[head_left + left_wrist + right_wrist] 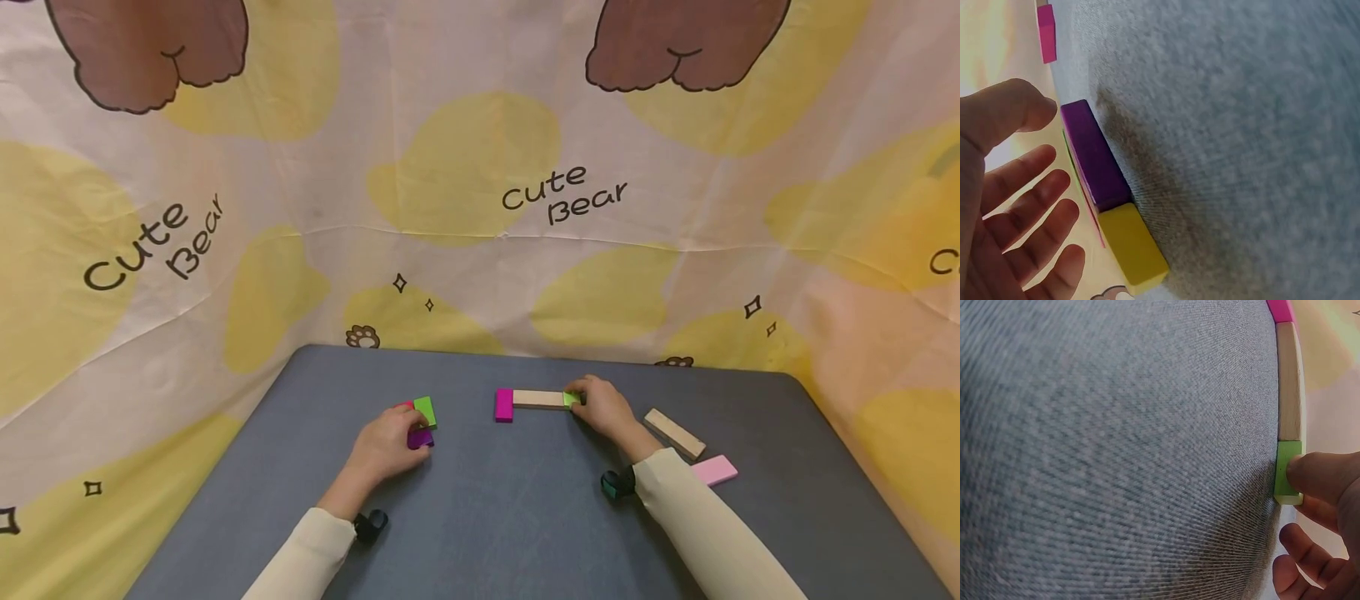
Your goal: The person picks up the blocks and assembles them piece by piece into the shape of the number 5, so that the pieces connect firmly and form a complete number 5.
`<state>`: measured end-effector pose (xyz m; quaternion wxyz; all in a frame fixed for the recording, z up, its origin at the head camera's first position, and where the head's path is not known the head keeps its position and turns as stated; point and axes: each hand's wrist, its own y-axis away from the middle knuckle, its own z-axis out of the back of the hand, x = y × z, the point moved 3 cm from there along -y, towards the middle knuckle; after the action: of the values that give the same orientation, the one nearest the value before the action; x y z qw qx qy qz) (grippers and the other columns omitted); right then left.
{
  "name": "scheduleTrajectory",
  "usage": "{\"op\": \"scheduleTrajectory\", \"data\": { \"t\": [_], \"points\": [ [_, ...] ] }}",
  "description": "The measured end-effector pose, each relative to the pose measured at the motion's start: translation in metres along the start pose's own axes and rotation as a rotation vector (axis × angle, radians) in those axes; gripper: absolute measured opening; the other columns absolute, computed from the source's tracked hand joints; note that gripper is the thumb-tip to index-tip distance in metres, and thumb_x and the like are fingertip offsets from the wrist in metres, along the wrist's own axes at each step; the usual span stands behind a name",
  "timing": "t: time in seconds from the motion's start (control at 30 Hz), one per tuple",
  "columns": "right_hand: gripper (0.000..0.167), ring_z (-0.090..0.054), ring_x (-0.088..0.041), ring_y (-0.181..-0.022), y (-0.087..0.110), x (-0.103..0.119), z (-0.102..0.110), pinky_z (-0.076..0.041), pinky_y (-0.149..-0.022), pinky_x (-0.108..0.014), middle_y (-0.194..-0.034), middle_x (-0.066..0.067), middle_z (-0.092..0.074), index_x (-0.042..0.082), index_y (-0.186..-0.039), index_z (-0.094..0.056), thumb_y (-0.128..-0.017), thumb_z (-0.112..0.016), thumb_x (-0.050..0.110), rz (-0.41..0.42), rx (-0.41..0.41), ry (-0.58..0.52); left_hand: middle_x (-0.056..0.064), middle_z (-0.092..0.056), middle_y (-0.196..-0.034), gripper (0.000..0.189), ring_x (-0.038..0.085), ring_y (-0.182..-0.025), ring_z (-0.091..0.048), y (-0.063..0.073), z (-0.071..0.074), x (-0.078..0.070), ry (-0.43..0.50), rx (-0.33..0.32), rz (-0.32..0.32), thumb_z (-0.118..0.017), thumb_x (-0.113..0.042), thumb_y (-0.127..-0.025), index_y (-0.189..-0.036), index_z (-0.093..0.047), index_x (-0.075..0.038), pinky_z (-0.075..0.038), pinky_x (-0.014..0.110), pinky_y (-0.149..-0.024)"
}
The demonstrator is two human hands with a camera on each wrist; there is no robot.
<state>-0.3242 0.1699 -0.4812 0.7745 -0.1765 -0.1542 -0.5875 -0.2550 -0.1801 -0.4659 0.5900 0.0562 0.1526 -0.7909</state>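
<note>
My left hand [384,443] hovers over a small cluster of blocks at the left of the table, its fingers loosely bent. In the left wrist view the thumb is close to the end of a purple block [1094,156], with a yellow block [1132,247] end to end with it. A green block [426,410] and a bit of a red block [405,405] show beyond that hand. My right hand [603,408] pinches a small green block [1284,469] between thumb and finger. This block meets the end of a plain wooden block [537,399], whose other end adjoins a magenta block [504,406].
Right of my right forearm lie a loose wooden block [675,433] and a pink block [715,470], the latter partly hidden by the sleeve. The grey table [480,517] ends at the back against a bear-print cloth [450,192].
</note>
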Motion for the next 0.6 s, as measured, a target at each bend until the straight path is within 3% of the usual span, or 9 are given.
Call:
{"op": "scheduleTrajectory", "data": {
  "t": [0.6],
  "points": [
    [0.027,-0.063,-0.029,-0.096,0.0001,-0.0002,0.0004,-0.052,-0.078,-0.047,-0.107,-0.011,-0.065,0.008,-0.111,-0.071,-0.084,-0.071,0.009,0.003,-0.005,-0.008,-0.001,-0.062,-0.090,0.028,0.016,-0.080,-0.053,-0.0020,-0.0037,0.0005,-0.033,0.069,0.018,-0.076,-0.018,-0.072,-0.099,-0.070,-0.013,-0.050,0.036,-0.071]
  ]
}}
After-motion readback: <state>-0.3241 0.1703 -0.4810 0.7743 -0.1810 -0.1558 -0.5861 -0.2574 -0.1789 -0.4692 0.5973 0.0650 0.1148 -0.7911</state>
